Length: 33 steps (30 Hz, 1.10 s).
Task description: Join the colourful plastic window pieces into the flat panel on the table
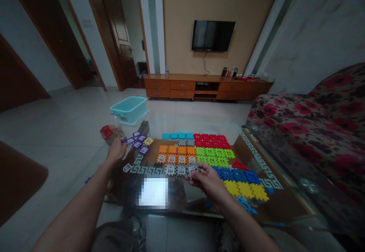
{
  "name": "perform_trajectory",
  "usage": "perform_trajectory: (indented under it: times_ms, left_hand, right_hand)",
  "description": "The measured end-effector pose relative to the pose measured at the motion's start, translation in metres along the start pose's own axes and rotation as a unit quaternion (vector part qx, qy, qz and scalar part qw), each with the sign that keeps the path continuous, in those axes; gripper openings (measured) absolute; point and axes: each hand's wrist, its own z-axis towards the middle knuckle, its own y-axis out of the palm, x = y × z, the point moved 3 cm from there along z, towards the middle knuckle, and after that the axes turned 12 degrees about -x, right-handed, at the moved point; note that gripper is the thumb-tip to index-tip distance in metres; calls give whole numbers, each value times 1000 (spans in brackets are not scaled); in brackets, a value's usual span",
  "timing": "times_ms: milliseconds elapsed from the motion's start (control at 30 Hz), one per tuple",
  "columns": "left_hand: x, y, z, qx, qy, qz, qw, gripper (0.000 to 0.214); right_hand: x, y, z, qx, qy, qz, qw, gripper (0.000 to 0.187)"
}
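Note:
Colourful interlocking puzzle tiles (211, 151) lie in rows on a glass coffee table (256, 157): cyan, red, orange, green, blue and yellow. My right hand (207, 179) pinches a grey window tile (193, 170) at the end of a short grey row (175, 170). My left hand (116, 150) reaches to the table's left corner, fingers curled at a cluster of purple and yellow window tiles (139, 141); what it grips is hidden.
A turquoise plastic tub (129, 109) stands on the tiled floor beyond the table, a red-and-brown box (110, 133) beside my left hand. A floral sofa (319, 122) runs along the right. A wooden TV cabinet (205, 87) and wall television (213, 35) are at the back.

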Motion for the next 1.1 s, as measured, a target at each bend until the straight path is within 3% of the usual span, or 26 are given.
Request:
perform_trajectory:
  times_ms: [300,600,767,933,1100]
  left_hand:
    - [7,-6,-8,-23,-13,45,999,50]
    - [10,-12,-19,-10,-11,58,998,45]
    - [18,-18,-35,40,-7,25,999,45]
    - [44,-44,-51,128,6,-40,991,45]
    - [97,-75,-68,207,55,-165,963,36]
  right_hand:
    - [-1,-1,-1,-7,-2,-11,1000,34]
    - [-1,0,1,1,-10,-6,1000,35]
    - [1,2,5,0,-16,1,1000,34]
    - [-1,0,3,10,-32,-2,999,34]
    - [-2,-5,4,24,-56,-7,998,32]
